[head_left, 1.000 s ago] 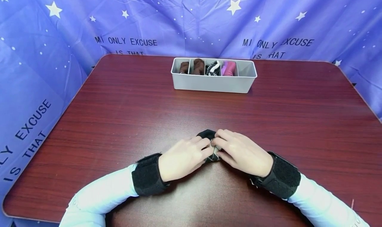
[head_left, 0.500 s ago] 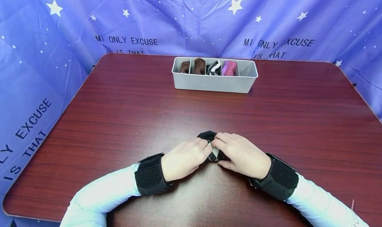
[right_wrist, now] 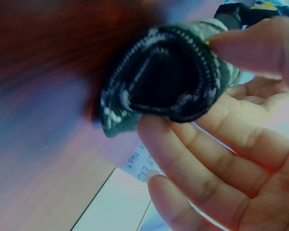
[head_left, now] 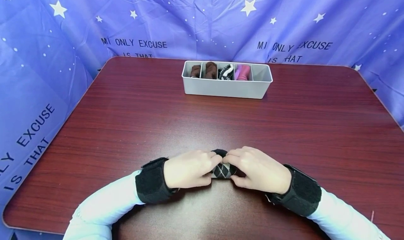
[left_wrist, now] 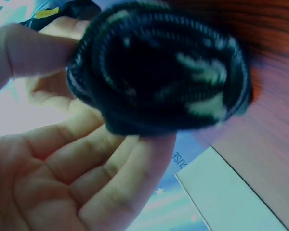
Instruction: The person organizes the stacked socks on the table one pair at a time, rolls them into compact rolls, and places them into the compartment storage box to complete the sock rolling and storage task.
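A rolled black sock (head_left: 223, 170) with a grey and white argyle pattern lies near the front of the table, between the two hands. My left hand (head_left: 190, 169) grips its left end, thumb on the near side and fingers over the far side. On the right end, my right hand (head_left: 257, 170) holds it the same way. Both wrist views look into the roll's ends: the left wrist view shows the coiled layers of the sock (left_wrist: 159, 72), and the right wrist view shows the other spiral end of the sock (right_wrist: 166, 79). The fingers hide part of its top.
A light grey divided box (head_left: 224, 88) stands at the back of the dark red table (head_left: 142, 110). Its compartments hold brown rolls (head_left: 210, 71), a black-and-white roll (head_left: 226, 72) and a pink and purple roll (head_left: 243, 72); the rightmost compartment (head_left: 261, 72) shows bare walls.
The sock has come slightly nearer the front edge and shows more of its argyle side. The left thumb now lies along its near side; both hands still hold it.
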Demonstrator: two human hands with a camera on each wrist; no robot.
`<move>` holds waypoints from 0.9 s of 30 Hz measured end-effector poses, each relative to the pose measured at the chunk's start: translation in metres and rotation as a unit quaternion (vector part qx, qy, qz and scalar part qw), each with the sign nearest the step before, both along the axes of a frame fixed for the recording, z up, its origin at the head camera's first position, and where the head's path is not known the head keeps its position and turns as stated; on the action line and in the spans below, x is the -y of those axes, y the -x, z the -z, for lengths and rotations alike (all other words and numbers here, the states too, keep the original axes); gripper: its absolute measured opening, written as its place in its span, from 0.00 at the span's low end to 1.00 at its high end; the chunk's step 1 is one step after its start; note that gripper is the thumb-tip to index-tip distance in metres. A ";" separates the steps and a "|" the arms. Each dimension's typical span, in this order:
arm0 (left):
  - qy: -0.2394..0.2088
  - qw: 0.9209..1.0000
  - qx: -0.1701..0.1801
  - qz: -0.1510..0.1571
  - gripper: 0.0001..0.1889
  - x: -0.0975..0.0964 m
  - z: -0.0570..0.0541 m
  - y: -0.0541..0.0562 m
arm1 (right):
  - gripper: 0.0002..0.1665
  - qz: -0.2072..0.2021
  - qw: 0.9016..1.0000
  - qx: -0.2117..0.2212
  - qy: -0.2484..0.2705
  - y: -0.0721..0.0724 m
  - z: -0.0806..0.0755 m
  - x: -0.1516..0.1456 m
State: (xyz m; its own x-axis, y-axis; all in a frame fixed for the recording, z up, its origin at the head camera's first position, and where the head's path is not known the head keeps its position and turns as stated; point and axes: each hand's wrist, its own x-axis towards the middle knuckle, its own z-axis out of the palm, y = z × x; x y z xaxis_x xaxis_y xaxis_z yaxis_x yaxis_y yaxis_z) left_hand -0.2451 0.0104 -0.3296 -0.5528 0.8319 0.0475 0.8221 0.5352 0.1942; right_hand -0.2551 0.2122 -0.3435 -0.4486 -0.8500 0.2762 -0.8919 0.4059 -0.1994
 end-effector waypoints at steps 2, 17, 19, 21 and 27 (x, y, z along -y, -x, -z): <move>-0.004 0.999 0.042 0.016 0.11 0.001 -0.002 0.002 | 0.16 -0.008 1.000 0.022 -0.002 -0.002 -0.003 0.000; -0.037 0.983 0.178 -0.022 0.08 0.003 0.003 0.018 | 0.08 0.003 0.998 0.061 0.000 0.004 -0.004 0.002; -0.035 0.985 0.167 -0.037 0.05 0.002 0.004 0.017 | 0.09 0.014 0.999 0.051 -0.007 0.004 -0.002 0.001; -0.030 0.985 0.161 -0.045 0.03 0.001 0.005 0.016 | 0.10 0.023 0.999 0.046 -0.015 0.004 -0.001 0.001; 0.008 0.989 0.132 -0.069 0.08 -0.003 0.004 0.006 | 0.09 0.035 0.996 0.076 -0.027 0.002 0.001 0.003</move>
